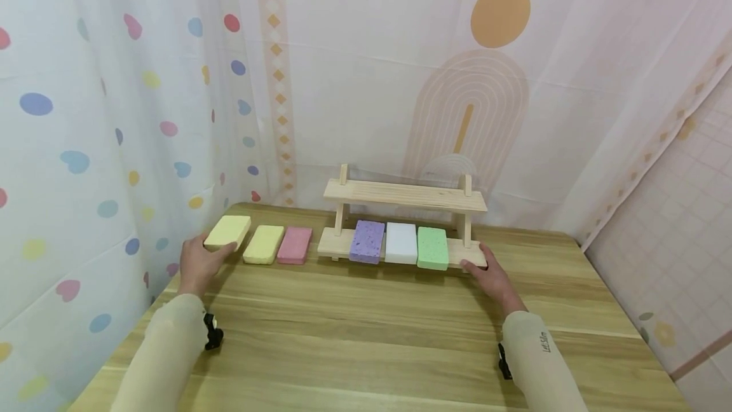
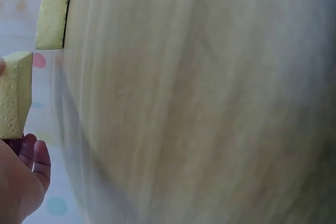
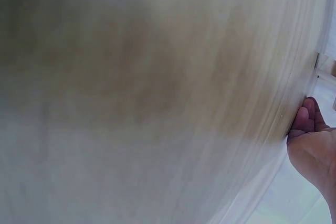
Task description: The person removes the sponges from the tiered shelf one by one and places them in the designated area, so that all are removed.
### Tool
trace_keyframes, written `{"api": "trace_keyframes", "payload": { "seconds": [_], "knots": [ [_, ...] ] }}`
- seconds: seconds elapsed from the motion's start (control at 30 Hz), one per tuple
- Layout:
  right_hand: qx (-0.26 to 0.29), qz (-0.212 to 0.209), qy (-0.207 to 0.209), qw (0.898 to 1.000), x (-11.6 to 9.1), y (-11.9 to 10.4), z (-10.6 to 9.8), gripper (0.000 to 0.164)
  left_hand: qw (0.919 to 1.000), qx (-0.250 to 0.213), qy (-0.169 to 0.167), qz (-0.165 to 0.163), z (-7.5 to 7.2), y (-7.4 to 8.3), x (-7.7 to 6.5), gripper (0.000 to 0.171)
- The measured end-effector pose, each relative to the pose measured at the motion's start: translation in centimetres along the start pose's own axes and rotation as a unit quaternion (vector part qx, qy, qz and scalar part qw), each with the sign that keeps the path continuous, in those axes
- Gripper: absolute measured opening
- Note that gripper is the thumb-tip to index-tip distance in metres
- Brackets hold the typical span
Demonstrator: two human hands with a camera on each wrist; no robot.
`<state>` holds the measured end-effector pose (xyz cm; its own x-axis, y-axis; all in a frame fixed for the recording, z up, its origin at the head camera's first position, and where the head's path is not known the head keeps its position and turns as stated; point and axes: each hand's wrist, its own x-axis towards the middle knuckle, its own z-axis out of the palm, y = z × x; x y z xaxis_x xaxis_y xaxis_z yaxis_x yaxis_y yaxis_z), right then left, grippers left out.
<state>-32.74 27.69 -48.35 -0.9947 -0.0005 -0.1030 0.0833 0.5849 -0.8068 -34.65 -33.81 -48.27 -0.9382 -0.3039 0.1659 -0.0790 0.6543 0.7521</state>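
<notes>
My left hand (image 1: pixel 197 264) pinches a pale yellow sponge (image 1: pixel 229 231) by its sides at the table's left. The left wrist view also shows this held sponge (image 2: pixel 14 98), with the fingers curled below it. Right beside it lie a second yellow sponge (image 1: pixel 264 245) and a pink sponge (image 1: pixel 295 245). My right hand (image 1: pixel 495 280) grips the right end of a two-tier wooden shelf (image 1: pixel 405 193), thumb in front. On the lower tier, purple (image 1: pixel 367 241), white (image 1: pixel 401 243) and green (image 1: pixel 433 248) sponges lean in a row.
The shelf stands near the back edge of the wood-grain table (image 1: pixel 354 342). Behind it hangs a patterned curtain (image 1: pixel 366 81), and a dotted curtain (image 1: pixel 114 145) borders the left side. A tiled-pattern sheet (image 1: pixel 680 208) is at the right.
</notes>
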Motion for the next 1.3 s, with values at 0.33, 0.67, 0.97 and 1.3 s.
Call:
{"api": "trace_keyframes", "payload": {
  "seconds": [0.33, 0.67, 0.97, 1.3],
  "knots": [
    [-0.007, 0.002, -0.003, 1.0, -0.2, -0.2, -0.1, 0.092, 0.9997, 0.007, -0.016, -0.016, 0.4, -0.4, -0.1, 0.083],
    [-0.008, 0.004, -0.002, 1.0, 0.1, -0.1, -0.1, 0.093, 0.9977, 0.017, -0.051, -0.042, 0.3, -0.3, -0.3, 0.089],
    [0.0, 0.001, -0.002, 1.0, 0.1, 0.2, -0.1, 0.091, 0.9979, 0.024, -0.052, -0.029, 0.3, -0.1, -0.2, 0.091],
    [0.0, -0.003, -0.003, 1.0, 0.1, 0.0, -0.1, 0.09, 0.9988, -0.009, -0.038, -0.031, 0.0, 1.9, -0.1, 0.091]
  ]
}}
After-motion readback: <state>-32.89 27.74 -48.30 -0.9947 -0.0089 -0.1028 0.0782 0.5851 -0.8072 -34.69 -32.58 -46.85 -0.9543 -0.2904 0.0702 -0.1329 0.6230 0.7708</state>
